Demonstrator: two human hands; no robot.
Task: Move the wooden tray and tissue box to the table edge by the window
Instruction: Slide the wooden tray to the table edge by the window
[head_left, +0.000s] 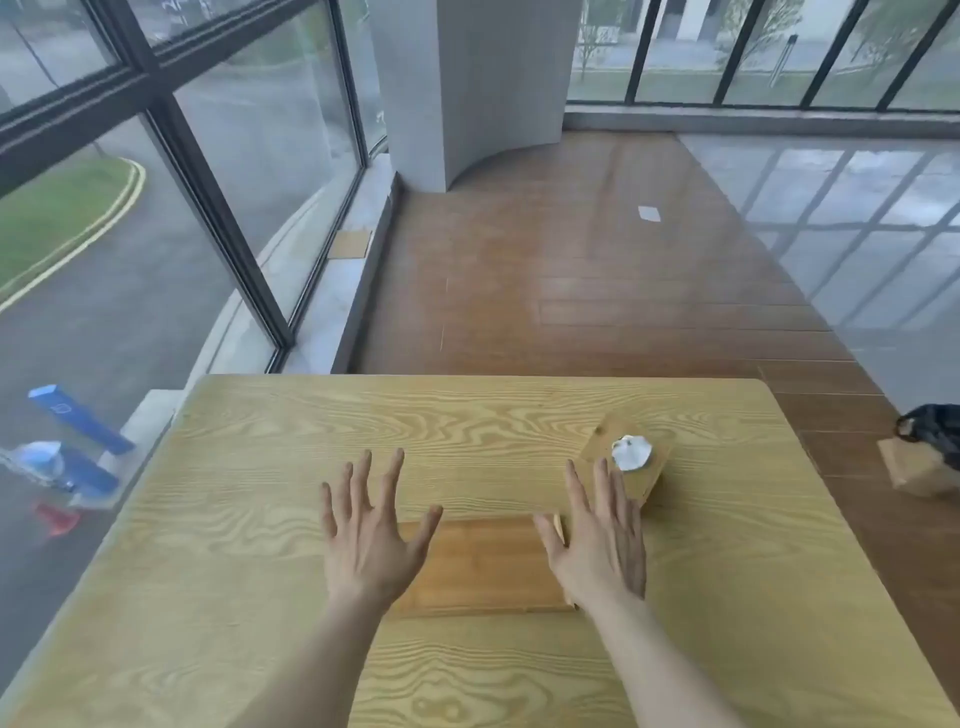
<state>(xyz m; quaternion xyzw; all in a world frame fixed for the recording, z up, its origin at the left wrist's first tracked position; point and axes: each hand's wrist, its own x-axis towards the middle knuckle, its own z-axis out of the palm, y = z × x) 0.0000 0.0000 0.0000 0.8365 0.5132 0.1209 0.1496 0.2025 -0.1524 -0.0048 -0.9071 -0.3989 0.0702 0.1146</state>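
Observation:
A flat brown wooden tray (483, 564) lies on the light wooden table (260, 519), near the middle. My left hand (371, 540) hovers over the tray's left end, fingers spread, holding nothing. My right hand (602, 545) is over the tray's right end, also open with fingers apart. Just beyond my right fingertips stands a wooden tissue box (631, 465) with a white tissue poking from its top. The tray's ends are hidden under my hands.
Tall windows (208, 182) with dark frames run along the left. A water bottle (36, 460) and a blue box (78, 426) appear at the left by the glass. A black object on a brown box (930, 447) sits on the floor at right.

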